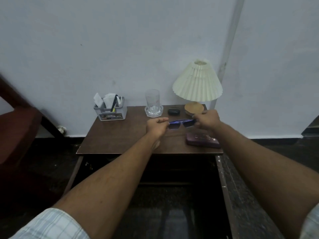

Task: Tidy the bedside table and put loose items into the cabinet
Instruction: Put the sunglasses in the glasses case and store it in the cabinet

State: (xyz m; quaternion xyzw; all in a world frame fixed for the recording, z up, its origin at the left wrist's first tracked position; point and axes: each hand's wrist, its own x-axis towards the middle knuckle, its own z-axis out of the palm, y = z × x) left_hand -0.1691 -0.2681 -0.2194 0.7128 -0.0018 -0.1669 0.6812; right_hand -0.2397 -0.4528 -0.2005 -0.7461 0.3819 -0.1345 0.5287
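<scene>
Both arms out over the bedside table. Purple case lying near the front right. Above it, left hand and right hand pinching the blue glasses at either end. Behind: grey organiser, glass, dark earbud case, lamp.

grey organizer box front label reads "opel"; print on purple case and glass unreadable.

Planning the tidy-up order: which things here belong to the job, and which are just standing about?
Job: glasses, held by left hand and right hand; purple case; black earbud case; bedside table.
Just there: lamp, glass, grey holder, red chair.
</scene>
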